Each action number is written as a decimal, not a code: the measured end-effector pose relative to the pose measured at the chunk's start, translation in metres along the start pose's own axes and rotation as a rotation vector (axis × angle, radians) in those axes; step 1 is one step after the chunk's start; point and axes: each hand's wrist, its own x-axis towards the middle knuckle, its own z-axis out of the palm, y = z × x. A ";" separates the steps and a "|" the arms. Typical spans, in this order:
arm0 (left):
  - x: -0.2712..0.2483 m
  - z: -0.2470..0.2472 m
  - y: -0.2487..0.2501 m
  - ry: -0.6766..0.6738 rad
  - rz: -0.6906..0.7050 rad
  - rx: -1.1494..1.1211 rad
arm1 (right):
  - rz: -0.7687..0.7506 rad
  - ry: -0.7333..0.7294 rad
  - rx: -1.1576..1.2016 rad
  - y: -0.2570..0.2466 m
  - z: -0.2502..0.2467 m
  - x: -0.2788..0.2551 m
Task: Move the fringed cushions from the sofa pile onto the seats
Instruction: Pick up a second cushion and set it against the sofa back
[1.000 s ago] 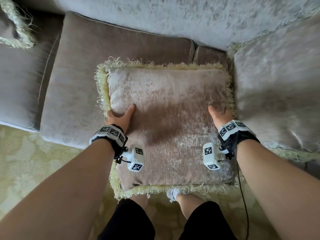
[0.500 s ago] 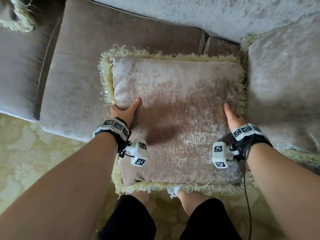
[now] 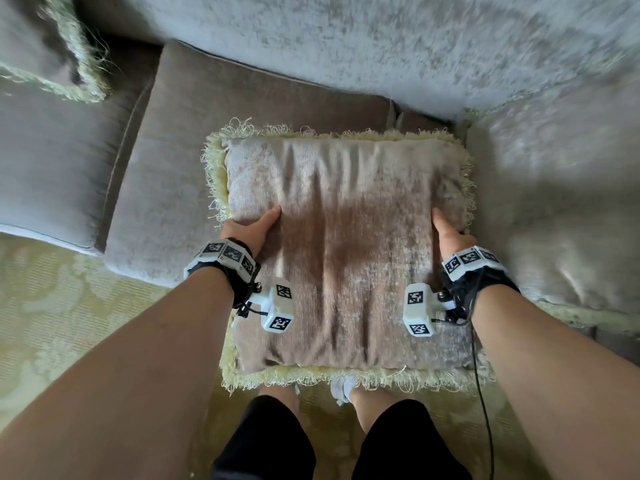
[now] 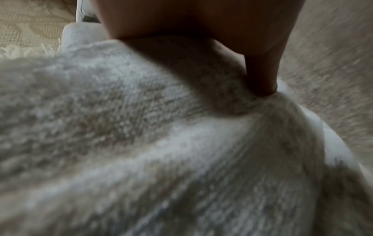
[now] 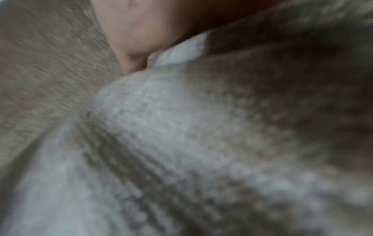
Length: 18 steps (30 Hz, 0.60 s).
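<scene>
A fringed cushion (image 3: 346, 251) is grasped at its left edge by the left hand (image 3: 251, 228) and at its right edge by the right hand (image 3: 448, 232), thumbs on top. It is held over the near edge of the sofa seat (image 3: 214, 109), just left of the cushion pile (image 3: 561, 188).

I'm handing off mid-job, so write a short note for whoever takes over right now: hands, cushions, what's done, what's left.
Left hand grips the left edge of the fringed cushion, thumb on top; right hand grips its right edge the same way.
The cushion is held flat over the middle seat; its near edge overhangs the seat front. Not released.
Another fringed cushion lies at far left; the pile is on the right.
Done: cushion lifted off the pile.
Left: set it on the seat, let go, then fetch the rest.
</scene>
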 end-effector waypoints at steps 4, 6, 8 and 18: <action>-0.036 -0.043 0.024 0.068 0.048 -0.048 | -0.081 -0.005 0.059 -0.023 -0.017 -0.048; -0.056 -0.071 0.039 0.087 0.082 -0.089 | -0.123 -0.011 0.069 -0.038 -0.026 -0.078; -0.075 -0.101 0.056 0.108 0.124 -0.126 | -0.176 -0.010 0.100 -0.054 -0.036 -0.108; -0.180 -0.247 0.131 0.193 0.341 -0.252 | -0.448 0.011 0.299 -0.122 -0.080 -0.260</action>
